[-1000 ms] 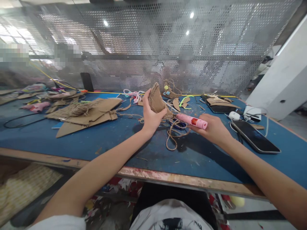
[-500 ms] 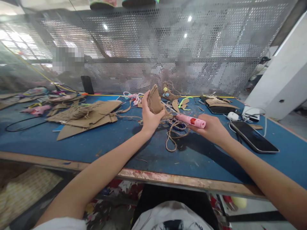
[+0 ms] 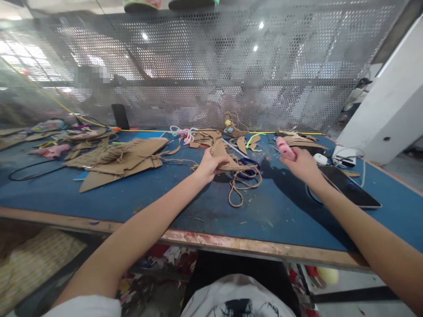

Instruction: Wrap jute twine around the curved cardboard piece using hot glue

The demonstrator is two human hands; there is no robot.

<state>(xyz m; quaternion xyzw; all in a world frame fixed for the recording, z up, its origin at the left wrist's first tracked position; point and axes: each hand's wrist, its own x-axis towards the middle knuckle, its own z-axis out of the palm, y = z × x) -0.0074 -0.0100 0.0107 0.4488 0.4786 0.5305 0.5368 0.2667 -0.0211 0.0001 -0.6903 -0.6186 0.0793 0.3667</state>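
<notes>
My left hand rests low on the blue table, its fingers closed on a curved cardboard piece wrapped with jute cord. Loose jute cord trails from that piece in loops toward me, over blue-handled scissors. My right hand is raised to the right and grips a pink glue stick, which points up and away. Part of a dark phone shows just beyond my right wrist.
A pile of cardboard sheets and jute lies at the left. Cardboard scraps and a small decorated piece sit by the perforated metal screen. A white charger with cable lies at the right, a black phone leans on the screen.
My left hand has lowered the cardboard piece from upright down onto the table. My right hand has swung the glue stick rightward and up, away from the piece.
</notes>
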